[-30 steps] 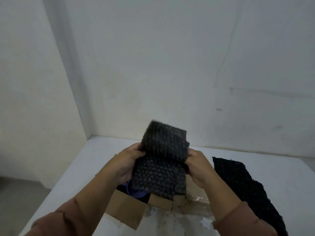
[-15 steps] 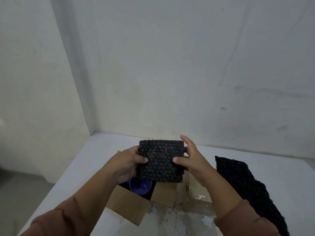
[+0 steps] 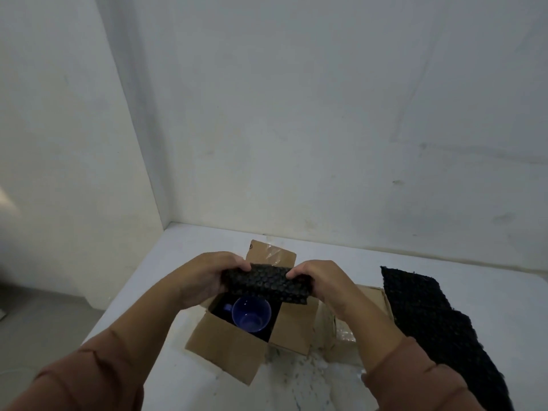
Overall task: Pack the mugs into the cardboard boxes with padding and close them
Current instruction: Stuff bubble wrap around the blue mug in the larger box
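An open cardboard box (image 3: 225,348) stands on the white table, its flaps spread outward. A blue mug (image 3: 251,318) sits upright inside it, mouth up, handle to the left. Just above the box's far side I hold a folded piece of black bubble wrap (image 3: 267,283), tilted nearly flat. My left hand (image 3: 207,280) grips its left end and my right hand (image 3: 320,283) grips its right end. The wrap hides the far part of the box's inside.
A long strip of black bubble wrap (image 3: 436,330) lies on the table at the right. A second cardboard box (image 3: 341,330) sits behind my right forearm, mostly hidden. Walls close off the table at the back and left; the table's left edge drops to the floor.
The folded bubble wrap has gone from upright in front of me to nearly flat and lower over the box. Both hands moved down with it. The mug shows fully now.
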A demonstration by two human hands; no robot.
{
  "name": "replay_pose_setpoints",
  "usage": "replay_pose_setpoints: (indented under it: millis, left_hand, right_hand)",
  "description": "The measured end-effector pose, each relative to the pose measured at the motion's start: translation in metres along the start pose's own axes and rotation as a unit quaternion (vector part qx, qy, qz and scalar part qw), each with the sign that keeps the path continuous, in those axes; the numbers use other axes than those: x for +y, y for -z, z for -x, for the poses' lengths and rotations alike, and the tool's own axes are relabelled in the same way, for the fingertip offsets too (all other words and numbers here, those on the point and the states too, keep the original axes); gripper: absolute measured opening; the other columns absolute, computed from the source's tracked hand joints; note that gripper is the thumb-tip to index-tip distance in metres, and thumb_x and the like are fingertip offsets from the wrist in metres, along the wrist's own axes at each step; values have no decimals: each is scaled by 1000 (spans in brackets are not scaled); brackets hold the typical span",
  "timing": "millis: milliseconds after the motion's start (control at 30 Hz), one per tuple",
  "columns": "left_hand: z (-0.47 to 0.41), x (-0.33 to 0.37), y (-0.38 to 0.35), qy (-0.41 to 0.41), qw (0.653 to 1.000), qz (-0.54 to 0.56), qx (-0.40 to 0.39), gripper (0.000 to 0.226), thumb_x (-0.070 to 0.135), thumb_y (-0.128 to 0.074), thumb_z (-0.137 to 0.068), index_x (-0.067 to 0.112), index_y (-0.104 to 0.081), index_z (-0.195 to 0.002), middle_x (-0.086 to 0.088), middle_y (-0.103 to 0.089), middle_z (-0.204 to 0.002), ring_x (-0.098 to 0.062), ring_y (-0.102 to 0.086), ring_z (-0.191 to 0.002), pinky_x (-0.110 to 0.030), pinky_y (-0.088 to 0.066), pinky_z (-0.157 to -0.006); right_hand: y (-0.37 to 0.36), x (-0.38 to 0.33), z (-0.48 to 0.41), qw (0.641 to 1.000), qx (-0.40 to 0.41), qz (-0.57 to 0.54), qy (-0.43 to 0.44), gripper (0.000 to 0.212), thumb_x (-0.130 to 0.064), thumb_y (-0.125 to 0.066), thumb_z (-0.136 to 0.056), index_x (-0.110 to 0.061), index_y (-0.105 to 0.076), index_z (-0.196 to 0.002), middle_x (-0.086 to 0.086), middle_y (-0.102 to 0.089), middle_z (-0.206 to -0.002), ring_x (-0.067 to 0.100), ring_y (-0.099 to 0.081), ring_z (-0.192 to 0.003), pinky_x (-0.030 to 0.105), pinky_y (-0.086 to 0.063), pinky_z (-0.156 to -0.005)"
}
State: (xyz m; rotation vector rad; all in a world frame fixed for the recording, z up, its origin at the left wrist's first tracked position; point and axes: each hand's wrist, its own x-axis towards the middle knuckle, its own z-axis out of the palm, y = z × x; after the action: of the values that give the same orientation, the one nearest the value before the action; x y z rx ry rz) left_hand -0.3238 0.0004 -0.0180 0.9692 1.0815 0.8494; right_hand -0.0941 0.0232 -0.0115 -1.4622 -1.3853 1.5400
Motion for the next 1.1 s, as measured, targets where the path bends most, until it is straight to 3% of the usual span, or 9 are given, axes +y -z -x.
replay_pose_setpoints:
  millis: [33,100,200,300,567,800,933,1000,1100]
  left_hand:
    - [-1,-2,2,0,998,-60,3,8,8,-61,-83,5,-64,-90,-17,-65,-105,-28,-61,-101,-30,-56,-80]
    - [-6,-10,8,10,973,-229,25,23,-6,-59,-80,10,-59,-96,-11,-60,-109,-27,-60,-100,-33,-55,-80]
    - [-11,-26,13,1,891,-448,67,38,-1,-60,-76,25,-54,-103,-2,-50,-114,-22,-53,-103,-34,-52,-82]
    - [-14,-47,15,-9,846,-526,90,42,7,-58,-80,34,-49,-112,4,-53,-115,-16,-51,-104,-28,-48,-85]
    - [-16,-69,8,-22,882,-448,143,37,6,-56,-86,35,-45,-106,4,-55,-119,-12,-50,-99,-6,-34,-65]
    - [-15,-72,4,-16,882,-453,132,34,14,-60,-87,36,-45,-107,5,-57,-117,-13,-52,-99,-21,-38,-74]
    - [-11,-57,15,-15,874,-476,97,33,10,-59,-86,33,-52,-109,10,-53,-103,-11,-51,-95,-17,-39,-69]
    - [-9,-46,21,-19,869,-489,69,33,6,-57,-85,33,-54,-105,13,-52,-96,-9,-51,-91,-12,-38,-65]
    - [-9,-37,22,-12,847,-532,0,29,8,-58,-86,34,-61,-99,14,-57,-96,-6,-52,-90,-13,-40,-68]
  right_hand:
    - [-2,4,-2,998,-2,56,20,12,-20,-64,-83,-13,-69,-75,5,-67,-92,22,-62,-91,31,-51,-75]
    - [-13,12,-3,982,-20,180,48,9,-29,-67,-82,-20,-65,-84,-3,-63,-98,14,-60,-88,21,-49,-70]
    - [-40,37,-7,971,-28,238,18,22,-14,-64,-84,-24,-50,-97,-1,-48,-110,12,-59,-78,19,-51,-60]
    - [-56,60,-9,947,27,316,52,27,-11,-61,-83,-30,-46,-95,-6,-45,-109,18,-55,-101,32,-52,-84]
    - [-48,65,-30,923,12,372,95,27,-2,-52,-85,-22,-51,-102,2,-47,-123,19,-49,-110,22,-40,-83]
    - [-37,56,-38,921,3,373,108,27,-1,-52,-86,-26,-46,-95,2,-50,-119,18,-51,-104,19,-39,-77]
    - [-35,47,-32,932,-56,344,98,44,-6,-54,-82,-33,-46,-116,0,-53,-105,11,-53,-80,17,-40,-58]
    - [-36,41,-28,918,-104,371,92,58,-9,-56,-80,-37,-44,-130,0,-55,-109,16,-56,-91,19,-43,-64]
    - [-37,36,-26,863,-169,466,99,41,-14,-56,-81,-29,-58,-119,0,-60,-120,18,-55,-99,25,-43,-73]
